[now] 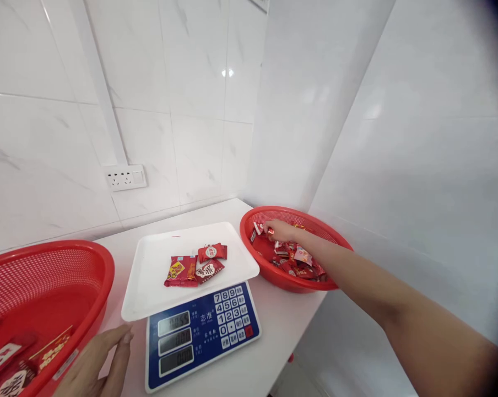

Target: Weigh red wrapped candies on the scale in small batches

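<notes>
My right hand [282, 230] reaches into the red mesh basket [344, 248] on the right. Its fingers are closed around a small red-wrapped candy [270, 232], only partly visible. More wrapped sweets [302, 255] lie below that hand in the basket. My left hand [98, 358] is low in the view, between the left basket and the scale. Its fingertips come together, and I see nothing in them. Between both hands stands a white and blue digital scale [199, 342]. On its white tray [153, 253] rest several red packets [182, 271].
A second red basket [104, 270] stands at the left, with some red packets [15, 380] in it. Both baskets and the scale share a white table [290, 314]. A tiled wall with a socket [125, 177] rises behind, and another wall borders the right.
</notes>
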Demonstrator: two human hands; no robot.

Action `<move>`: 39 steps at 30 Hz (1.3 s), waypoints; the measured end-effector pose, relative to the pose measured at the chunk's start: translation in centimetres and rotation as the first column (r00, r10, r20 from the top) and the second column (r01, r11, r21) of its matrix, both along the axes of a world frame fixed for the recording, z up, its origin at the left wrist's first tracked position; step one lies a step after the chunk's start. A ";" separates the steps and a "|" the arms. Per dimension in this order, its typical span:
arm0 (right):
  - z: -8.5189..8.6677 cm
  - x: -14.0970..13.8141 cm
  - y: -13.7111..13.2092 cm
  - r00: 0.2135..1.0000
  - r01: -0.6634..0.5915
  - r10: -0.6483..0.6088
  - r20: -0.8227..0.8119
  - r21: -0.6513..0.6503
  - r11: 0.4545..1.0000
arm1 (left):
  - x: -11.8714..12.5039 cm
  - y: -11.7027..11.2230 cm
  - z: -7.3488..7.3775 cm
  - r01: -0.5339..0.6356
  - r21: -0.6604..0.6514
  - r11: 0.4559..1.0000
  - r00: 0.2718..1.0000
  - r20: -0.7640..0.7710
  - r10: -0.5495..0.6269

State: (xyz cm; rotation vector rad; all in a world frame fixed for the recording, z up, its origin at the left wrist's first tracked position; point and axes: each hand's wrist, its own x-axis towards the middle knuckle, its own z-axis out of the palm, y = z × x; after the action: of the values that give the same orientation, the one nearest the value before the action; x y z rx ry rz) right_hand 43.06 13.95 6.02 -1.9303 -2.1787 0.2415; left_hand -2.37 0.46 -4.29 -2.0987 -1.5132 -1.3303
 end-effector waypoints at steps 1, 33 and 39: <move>0.4 -0.4 1.6 1.000 0.000 0.000 -0.002 0.005 1.000 | 0.1 0.0 0.2 0.003 0.011 1.000 1.000 -0.001 -0.003; 3.0 -15.8 0.5 0.923 -0.383 0.386 -0.010 -0.132 0.914 | 2.2 -1.2 3.6 0.070 0.093 0.993 0.997 -0.041 -0.067; 3.1 -15.5 0.6 0.927 -0.368 0.354 -0.119 -0.119 0.922 | 2.4 -1.2 3.7 0.061 0.088 0.994 0.998 -0.031 -0.058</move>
State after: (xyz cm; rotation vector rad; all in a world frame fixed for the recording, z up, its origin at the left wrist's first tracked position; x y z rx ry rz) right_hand 27.56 14.50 9.14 -1.5242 -2.4974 0.5490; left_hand 0.02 -0.77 -0.54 -2.1133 -1.3639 -1.3563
